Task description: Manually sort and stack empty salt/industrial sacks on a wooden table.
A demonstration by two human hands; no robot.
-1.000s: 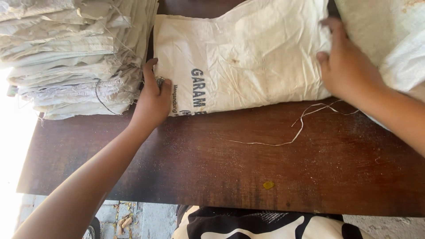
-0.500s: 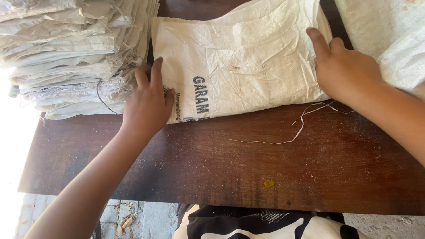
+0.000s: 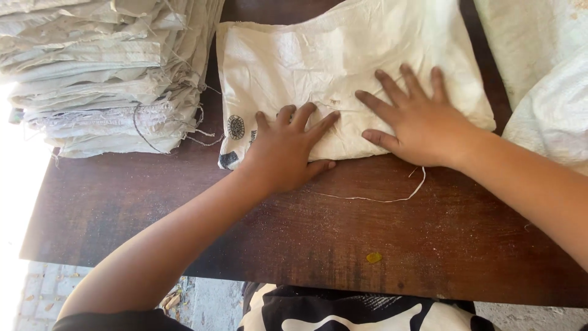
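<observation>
We see a flat cream sack of woven plastic cloth (image 3: pixel 343 79), matt and creased, lying on the dark brown wooden counter (image 3: pixel 343 245), whose worn surface looks dusty with a faint sheen. The tall stack of pale woven sacks (image 3: pixel 104 73) shows frayed, thready edges, and a thin white thread (image 3: pixel 380 199) lies loose on the wood.

Bare forearms, black-and-white patterned garment (image 3: pixel 343 309) below

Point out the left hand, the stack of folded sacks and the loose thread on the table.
left hand (image 3: pixel 286 150), head view, back of the hand
stack of folded sacks (image 3: pixel 104 73), head view, front edge of the pile
loose thread (image 3: pixel 373 199), head view, middle of the strand
</observation>
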